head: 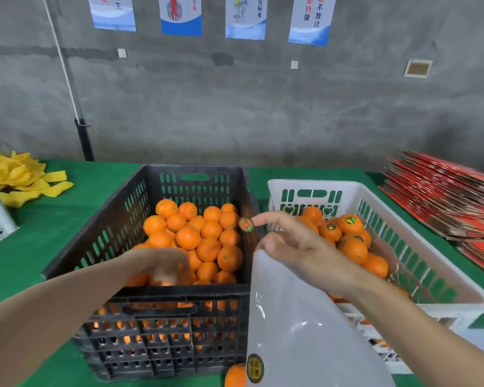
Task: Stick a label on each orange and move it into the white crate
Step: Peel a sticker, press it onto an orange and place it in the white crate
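Yellow foam sleeves: a loose heap (20, 180) is seen on the green desk (53, 219), at ten o'clock of the black crate.
Black crate: it (151, 344) is set at the middle of the desk and is filled with unlabelled oranges (207, 233), heaped highest toward its far right.
Left hand: it (162, 263) is held low inside the black crate, over the fruit at seven o'clock of the heap. It is blurred, so whether its fingers are closed on an orange cannot be told.
Label: a round sticker (246, 224) is carried on the tip of the right index finger, above the black crate's right rim at three o'clock of the heap.
Right hand: its (291, 241) index finger is stretched toward nine o'clock, the other fingers are curled, and the top edge of the backing sheet is pinched under the thumb.
Backing sheet: a glossy white sheet (305, 331) is hung toward six o'clock between the two crates. One more sticker is seen at its lower left corner.
Loose orange: one (235, 375) lies on the desk at five o'clock of the black crate, partly covered by the sheet.
White crate: it (430, 261) is placed just beside the black crate at three o'clock. Labelled oranges (349, 223) lie inside it.
Red cartons: a flattened stack (444, 196) is laid at two o'clock of the white crate.
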{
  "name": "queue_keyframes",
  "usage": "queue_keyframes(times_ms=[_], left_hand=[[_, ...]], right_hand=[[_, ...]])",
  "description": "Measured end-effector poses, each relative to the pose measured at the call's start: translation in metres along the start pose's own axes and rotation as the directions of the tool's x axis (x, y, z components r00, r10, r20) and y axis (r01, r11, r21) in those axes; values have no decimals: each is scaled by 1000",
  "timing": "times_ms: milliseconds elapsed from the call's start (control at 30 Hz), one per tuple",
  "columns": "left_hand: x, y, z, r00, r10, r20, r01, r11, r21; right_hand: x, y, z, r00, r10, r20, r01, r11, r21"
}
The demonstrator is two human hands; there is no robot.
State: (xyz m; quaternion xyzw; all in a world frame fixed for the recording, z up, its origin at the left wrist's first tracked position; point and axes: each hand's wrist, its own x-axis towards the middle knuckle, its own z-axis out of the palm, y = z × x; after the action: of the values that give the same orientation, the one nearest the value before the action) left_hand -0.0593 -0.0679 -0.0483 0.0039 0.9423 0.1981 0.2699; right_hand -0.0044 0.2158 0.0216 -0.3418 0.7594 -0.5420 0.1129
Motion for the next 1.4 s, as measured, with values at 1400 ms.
queue_keyframes(times_ms=[1400], left_hand=[[-113,185,94,844,272,-462,-467,-50,-883]], right_hand=[[-72,7,-48,996,-69,-64,68,997,-30]])
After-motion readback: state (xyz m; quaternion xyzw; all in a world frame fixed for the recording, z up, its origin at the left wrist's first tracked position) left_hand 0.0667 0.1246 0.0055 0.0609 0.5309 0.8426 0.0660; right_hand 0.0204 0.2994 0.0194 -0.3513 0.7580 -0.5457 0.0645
